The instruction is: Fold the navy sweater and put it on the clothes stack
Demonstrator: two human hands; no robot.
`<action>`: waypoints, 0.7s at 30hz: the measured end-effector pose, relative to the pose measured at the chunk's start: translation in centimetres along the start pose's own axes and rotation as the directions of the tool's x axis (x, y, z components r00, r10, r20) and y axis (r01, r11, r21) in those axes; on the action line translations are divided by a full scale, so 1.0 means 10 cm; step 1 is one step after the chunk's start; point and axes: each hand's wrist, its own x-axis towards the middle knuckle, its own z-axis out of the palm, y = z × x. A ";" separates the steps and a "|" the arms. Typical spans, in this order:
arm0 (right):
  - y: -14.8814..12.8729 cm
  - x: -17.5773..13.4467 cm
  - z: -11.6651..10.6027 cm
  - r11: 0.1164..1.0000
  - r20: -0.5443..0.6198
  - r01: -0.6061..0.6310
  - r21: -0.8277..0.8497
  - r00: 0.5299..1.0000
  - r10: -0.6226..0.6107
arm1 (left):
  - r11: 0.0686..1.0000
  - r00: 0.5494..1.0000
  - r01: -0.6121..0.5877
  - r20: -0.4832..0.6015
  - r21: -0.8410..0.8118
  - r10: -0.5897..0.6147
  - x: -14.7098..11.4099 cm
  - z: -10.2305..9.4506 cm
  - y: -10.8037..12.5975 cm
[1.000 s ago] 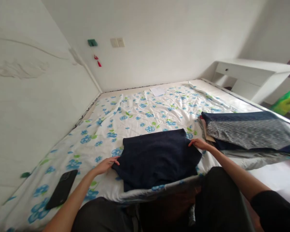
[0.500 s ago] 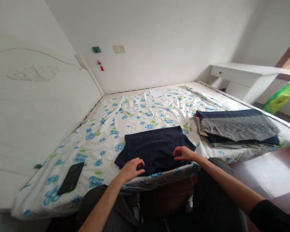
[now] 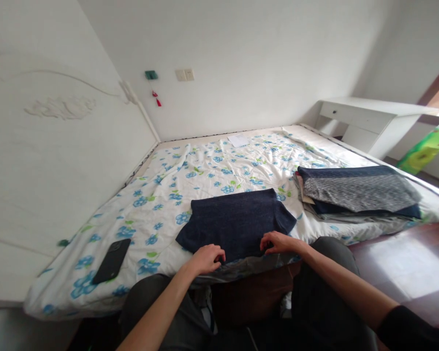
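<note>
A dark navy folded garment (image 3: 237, 222) lies on the flowered bed sheet (image 3: 204, 180) near the bed's front edge. My left hand (image 3: 206, 258) pinches the garment's near hem at its left side. My right hand (image 3: 279, 242) grips the same hem further right. Both hands have their fingers curled onto the cloth's edge.
A stack of folded clothes (image 3: 358, 195), grey on top, sits on the bed's right side. A black phone (image 3: 111, 261) lies at the left on the sheet. A white paper (image 3: 238, 140) rests at the far end. A white headboard (image 3: 58, 161) stands left, a white desk (image 3: 372, 119) right.
My hands have moved from the garment's left and right sides down to its near hem. The view has pulled back from the bed.
</note>
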 end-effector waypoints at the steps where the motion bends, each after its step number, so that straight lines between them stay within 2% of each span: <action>1: 0.01 0.01 0.01 1.000 0.028 -0.001 -0.004 1.000 0.001 | 1.000 0.999 0.013 0.046 -0.016 -0.012 0.00 -0.03 -0.01; 3: 0.07 0.04 -0.05 0.999 0.089 -0.041 0.030 0.995 0.039 | 0.993 0.988 0.036 0.156 -0.109 -0.019 0.04 -0.14 -0.09; 5: 0.19 0.10 -0.21 0.991 0.079 -0.126 0.055 0.989 0.121 | 0.972 0.977 0.060 0.213 -0.227 -0.010 0.10 -0.33 -0.29; 7: 0.36 0.18 -0.45 0.971 -0.083 -0.240 0.021 0.967 0.241 | 0.949 0.988 0.103 0.142 -0.297 -0.062 0.16 -0.56 -0.59; 8: 0.46 0.21 -0.59 0.952 -0.202 -0.305 -0.001 0.933 0.298 | 0.941 0.990 0.139 0.054 -0.309 -0.128 0.19 -0.68 -0.78; 9: 0.56 0.25 -0.73 0.929 -0.317 -0.369 -0.010 0.883 0.347 | 0.928 0.974 0.190 -0.055 -0.321 -0.218 0.21 -0.78 -0.97; 10: 0.66 0.28 -0.86 0.903 -0.413 -0.429 -0.001 0.823 0.391 | 0.906 0.934 0.253 -0.158 -0.339 -0.320 0.24 -0.86 -1.16; 12: 0.87 0.33 -1.08 0.839 -0.527 -0.540 0.063 0.696 0.488 | 0.837 0.805 0.386 -0.302 -0.388 -0.511 0.30 -0.94 -1.51; 14: 1.06 0.38 -1.22 0.772 -0.556 -0.618 0.145 0.595 0.580 | 0.761 0.690 0.489 -0.346 -0.426 -0.636 0.38 -0.95 -1.75; 15: 1.14 0.41 -1.26 0.745 -0.548 -0.643 0.177 0.564 0.618 | 0.732 0.658 0.521 -0.340 -0.439 -0.672 0.42 -0.93 -1.84; 17: 1.27 0.49 -1.29 0.722 -0.513 -0.657 0.218 0.552 0.657 | 0.701 0.650 0.546 -0.297 -0.459 -0.700 0.53 -0.88 -1.93; 21: 1.42 0.66 -1.26 0.752 -0.449 -0.610 0.250 0.615 0.649 | 0.676 0.711 0.530 -0.167 -0.511 -0.683 0.74 -0.86 -1.99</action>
